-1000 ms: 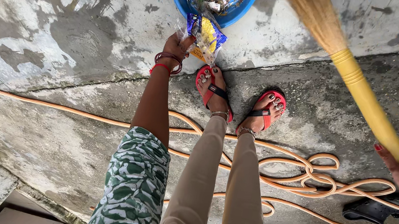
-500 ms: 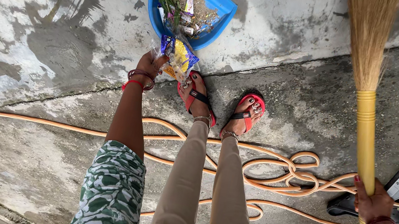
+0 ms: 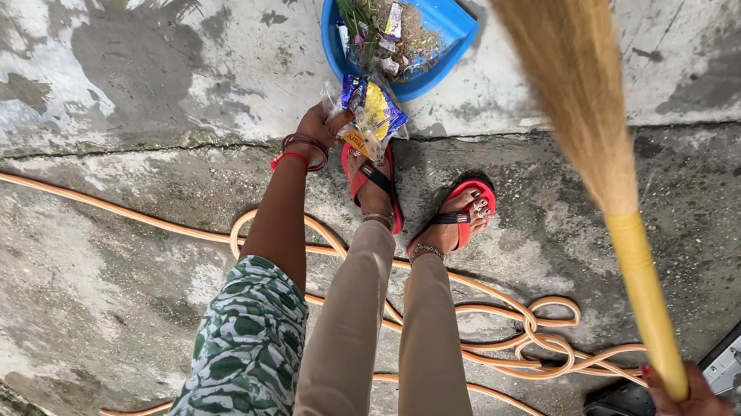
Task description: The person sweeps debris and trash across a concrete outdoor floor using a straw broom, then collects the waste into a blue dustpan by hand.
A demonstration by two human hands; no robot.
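The crumpled wrappers (image 3: 369, 114), blue and yellow plastic, are pinched in the left hand (image 3: 320, 122) at about 12 o'clock from the person's feet, just at the open edge of the blue dustpan (image 3: 449, 24); the fingers are closed on them. The dustpan lies on the wet concrete floor (image 3: 87, 87) and holds green leaves and small litter. The right hand (image 3: 688, 411), at 4 o'clock, is wrapped tight around the yellow handle of the broom (image 3: 599, 177); its straw head points up toward 12 o'clock, to the right of the dustpan. The two hands are well apart. An orange hose (image 3: 520, 336) lies looped behind the red sandals (image 3: 422, 202); a black slipper (image 3: 620, 402) lies near the right hand.
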